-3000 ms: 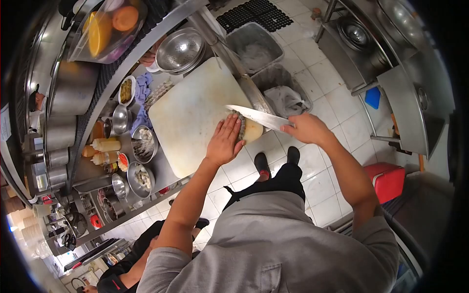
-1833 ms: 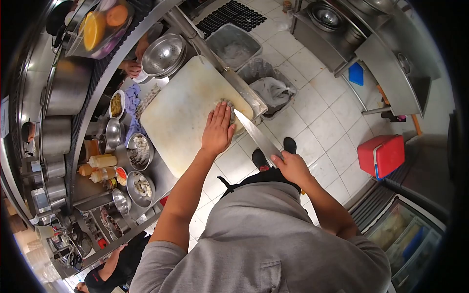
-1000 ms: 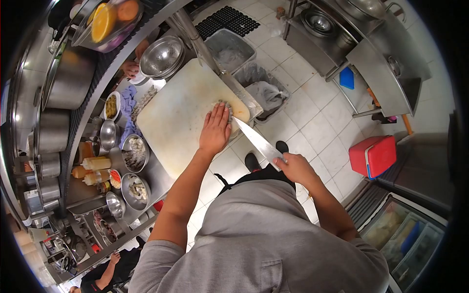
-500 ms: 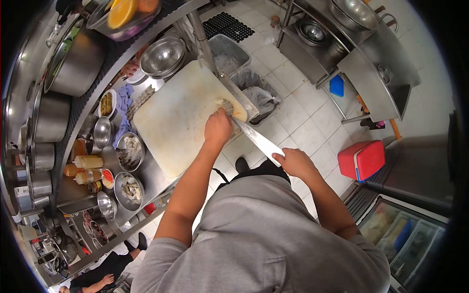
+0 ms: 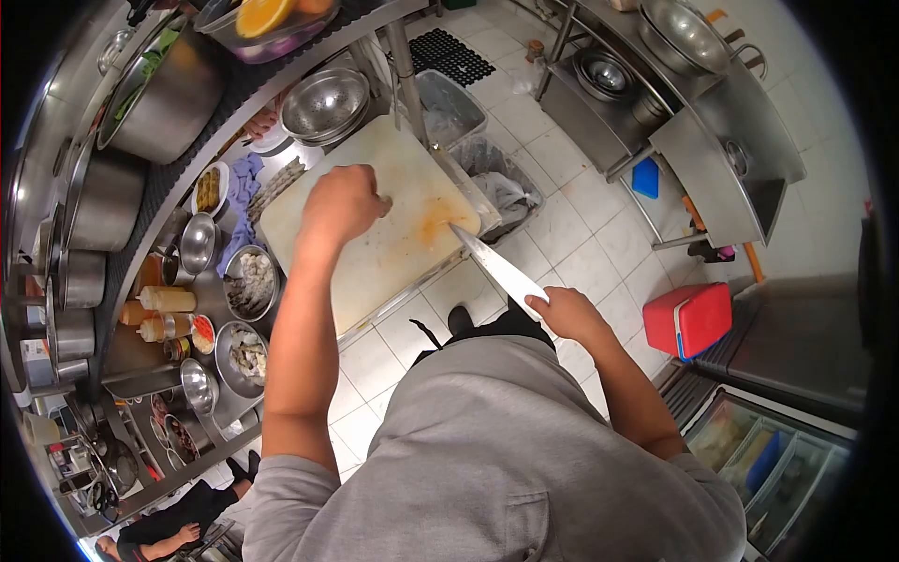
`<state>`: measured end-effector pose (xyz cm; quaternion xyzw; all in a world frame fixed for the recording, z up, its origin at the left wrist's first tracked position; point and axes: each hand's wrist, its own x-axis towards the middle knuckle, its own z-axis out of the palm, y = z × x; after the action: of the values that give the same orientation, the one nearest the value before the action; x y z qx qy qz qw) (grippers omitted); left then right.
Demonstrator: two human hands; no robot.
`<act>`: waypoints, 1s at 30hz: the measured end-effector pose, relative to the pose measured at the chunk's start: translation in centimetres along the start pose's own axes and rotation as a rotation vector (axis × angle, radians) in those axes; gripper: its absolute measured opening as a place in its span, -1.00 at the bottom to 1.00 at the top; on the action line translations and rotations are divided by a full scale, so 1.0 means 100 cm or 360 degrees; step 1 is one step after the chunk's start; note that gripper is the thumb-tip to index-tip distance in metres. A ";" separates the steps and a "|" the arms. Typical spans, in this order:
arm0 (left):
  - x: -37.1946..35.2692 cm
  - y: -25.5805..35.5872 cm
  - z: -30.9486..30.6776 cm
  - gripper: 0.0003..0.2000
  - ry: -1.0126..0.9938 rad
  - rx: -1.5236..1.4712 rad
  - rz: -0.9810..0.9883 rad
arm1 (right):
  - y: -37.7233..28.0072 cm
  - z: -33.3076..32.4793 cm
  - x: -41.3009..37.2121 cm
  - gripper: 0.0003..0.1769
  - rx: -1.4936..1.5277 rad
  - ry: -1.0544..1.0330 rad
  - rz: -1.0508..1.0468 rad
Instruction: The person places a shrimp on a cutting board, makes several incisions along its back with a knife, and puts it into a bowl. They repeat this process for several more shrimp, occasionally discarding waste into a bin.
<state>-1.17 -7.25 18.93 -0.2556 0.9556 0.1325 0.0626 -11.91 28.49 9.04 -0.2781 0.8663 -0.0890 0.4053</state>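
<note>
My left hand point(image 5: 342, 201) is closed into a fist over the far left part of the white cutting board point(image 5: 403, 253). It seems to hold the grey seafood piece, which is mostly hidden inside the fingers. My right hand point(image 5: 567, 314) grips the handle of a large knife point(image 5: 496, 270). The blade points up toward the board's near right corner, its tip just off the edge. An orange stain point(image 5: 435, 223) marks the board where the piece lay.
Metal bowls of peeled seafood point(image 5: 248, 281) point(image 5: 242, 351) and squeeze bottles point(image 5: 167, 300) stand left of the board. Stacked colanders point(image 5: 326, 101) sit behind it. Lined bins point(image 5: 496, 183) and a red cooler point(image 5: 688, 318) stand on the tiled floor. Another person's hand point(image 5: 267, 122) shows near the shelf.
My left hand closed on the grey piece at the board's right corner and carried it left across the board. The knife drew back off the board and stays low in my right hand.
</note>
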 end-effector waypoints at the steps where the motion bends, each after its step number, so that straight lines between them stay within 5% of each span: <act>1: -0.004 -0.009 0.000 -0.82 0.0098 -0.0083 -0.0008 | 0.001 0.000 0.001 -0.37 0.0014 -0.0013 0.0002; 3: -0.008 -0.016 0.009 -0.83 0.0207 -0.0166 -0.0017 | 0.008 0.007 0.008 -0.37 0.0011 0.0085 -0.0007; 5: -0.010 -0.027 0.044 -0.84 0.0370 -0.0990 -0.0083 | 0.008 0.006 0.010 -0.37 0.0010 0.0180 -0.0015; 7: -0.009 -0.038 0.104 -0.83 0.0457 -0.1237 -0.0166 | 0.001 -0.003 0.008 -0.37 0.0086 0.0263 0.0024; 11: -0.024 -0.043 0.188 -0.81 0.0473 -0.0960 -0.0259 | -0.001 -0.002 0.010 -0.37 0.0030 0.0323 -0.0023; 15: -0.026 -0.033 0.204 -0.71 0.0672 -0.0639 -0.0256 | 0.014 -0.008 0.030 -0.36 0.0018 0.0328 -0.0081; 18: -0.021 -0.019 0.197 -0.62 0.0728 -0.0450 -0.0244 | 0.032 -0.032 0.059 -0.33 0.0126 0.0632 -0.0023; 21: -0.008 -0.001 0.183 -0.59 0.0606 -0.0265 -0.0117 | 0.042 -0.052 0.087 -0.39 -0.0051 0.0683 0.0001; 24: 0.012 0.000 0.185 -0.60 0.0404 -0.0316 -0.0076 | 0.036 -0.070 0.097 -0.52 -0.0337 0.0491 0.0196; 30: 0.034 -0.003 0.181 -0.62 0.0361 -0.0983 -0.0095 | 0.049 -0.067 0.100 -0.57 -0.0197 0.0674 0.0251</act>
<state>-3.05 -3.97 0.90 -0.3037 0.8632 0.3849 -0.1209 -24.11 26.48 5.00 -0.2089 0.9549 -0.0601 0.2024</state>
